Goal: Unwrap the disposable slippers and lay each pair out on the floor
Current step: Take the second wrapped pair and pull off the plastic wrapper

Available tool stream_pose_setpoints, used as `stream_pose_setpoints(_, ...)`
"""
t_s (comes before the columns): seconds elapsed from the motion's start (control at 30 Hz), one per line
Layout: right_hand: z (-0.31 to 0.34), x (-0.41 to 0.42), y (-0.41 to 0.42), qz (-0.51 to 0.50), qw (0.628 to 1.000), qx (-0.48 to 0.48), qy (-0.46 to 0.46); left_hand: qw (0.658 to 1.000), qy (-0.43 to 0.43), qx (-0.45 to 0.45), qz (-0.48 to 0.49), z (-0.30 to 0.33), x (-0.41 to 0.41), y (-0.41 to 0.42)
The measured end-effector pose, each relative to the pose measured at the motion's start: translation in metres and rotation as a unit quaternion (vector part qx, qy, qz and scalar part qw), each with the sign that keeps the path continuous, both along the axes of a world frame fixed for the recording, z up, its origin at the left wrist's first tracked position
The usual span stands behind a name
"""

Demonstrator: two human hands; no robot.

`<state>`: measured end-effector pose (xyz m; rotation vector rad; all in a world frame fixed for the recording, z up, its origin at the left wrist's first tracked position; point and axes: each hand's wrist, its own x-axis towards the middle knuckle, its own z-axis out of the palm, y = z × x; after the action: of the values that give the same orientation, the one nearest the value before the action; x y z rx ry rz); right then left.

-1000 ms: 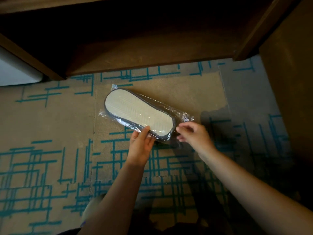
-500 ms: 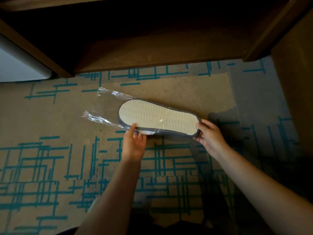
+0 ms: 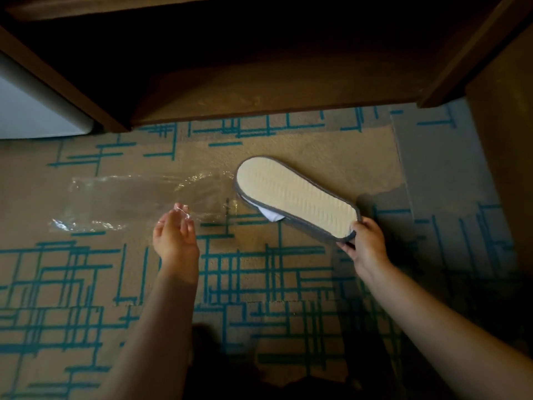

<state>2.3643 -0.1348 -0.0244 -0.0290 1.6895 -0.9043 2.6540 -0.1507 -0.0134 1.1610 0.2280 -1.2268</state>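
Note:
A pair of disposable slippers [image 3: 297, 197] is stacked sole up, with a cream sole, a grey rim and white fabric showing underneath. My right hand [image 3: 364, 245] grips the pair at its near right end, just above the carpet. The clear plastic wrapper [image 3: 129, 200] lies empty and stretched out to the left of the slippers. My left hand [image 3: 176, 235] pinches the wrapper's near edge with its fingertips.
The floor is tan carpet [image 3: 86, 284] with teal line patterns. A dark wooden shelf unit [image 3: 259, 90] runs along the far side, with a white appliance [image 3: 31, 111] at far left. A wooden panel [image 3: 507, 168] stands at the right.
The slippers have come fully out of the wrapper. My right hand pulled them to the right while my left hand drew the empty wrapper to the left.

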Motion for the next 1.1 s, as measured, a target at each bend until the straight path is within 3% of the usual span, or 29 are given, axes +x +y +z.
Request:
stream_pose_setpoints(0.07, 0.0, 0.003, 0.005, 0.002, 1.0, 0.011, -0.022, 0.993, -0.105, 0.023, 0.037, 0.002, 0.0, 0.001)
stream_pose_setpoints(0.23, 0.004, 0.013, 0.015, 0.064, 0.997, 0.024, -0.041, 0.993, -0.115, -0.005, 0.04, 0.019, -0.009, -0.008)
stream_pose_setpoints(0.33, 0.001, 0.013, 0.019, 0.132, 0.989, 0.005, 0.06, 0.994, -0.107, -0.035, -0.009, 0.031, -0.022, -0.016)
stream_pose_setpoints(0.4, 0.0, 0.013, 0.018, 0.192, 0.966, -0.036, 0.168, 0.993, -0.108, -0.025, -0.037, 0.031, -0.026, -0.018)
stream_pose_setpoints(0.57, 0.001, 0.009, 0.012, 0.329, 0.884, -0.091, 0.318, 0.994, -0.098, 0.028, -0.048, 0.009, 0.008, -0.007)
stream_pose_setpoints(0.67, 0.004, 0.008, 0.013, 0.404, 0.811, -0.11, 0.409, 0.971, -0.163, 0.167, -0.057, -0.007, 0.017, -0.001)
stream_pose_setpoints(0.7, 0.003, 0.008, 0.014, 0.43, 0.779, -0.119, 0.439, 0.944, -0.234, 0.23, -0.033, -0.01, 0.016, 0.002)
stream_pose_setpoints(0.77, 0.0, 0.008, 0.016, 0.489, 0.703, -0.142, 0.497, 0.837, -0.449, 0.312, -0.011, -0.004, 0.002, 0.008)
stream_pose_setpoints(0.87, -0.004, 0.009, 0.017, 0.576, 0.603, -0.168, 0.525, 0.668, -0.703, 0.212, -0.122, -0.007, -0.018, 0.028)
stream_pose_setpoints(0.9, -0.005, 0.01, 0.016, 0.597, 0.578, -0.175, 0.529, 0.629, -0.742, 0.181, -0.149, -0.012, -0.022, 0.033)
stream_pose_setpoints(1.0, -0.006, 0.015, 0.013, 0.634, 0.532, -0.183, 0.53, 0.59, -0.765, 0.17, -0.191, -0.024, -0.024, 0.034)
stream_pose_setpoints(1.1, -0.009, 0.021, 0.01, 0.654, 0.511, -0.184, 0.527, 0.476, -0.773, 0.168, -0.383, -0.033, -0.022, 0.028)
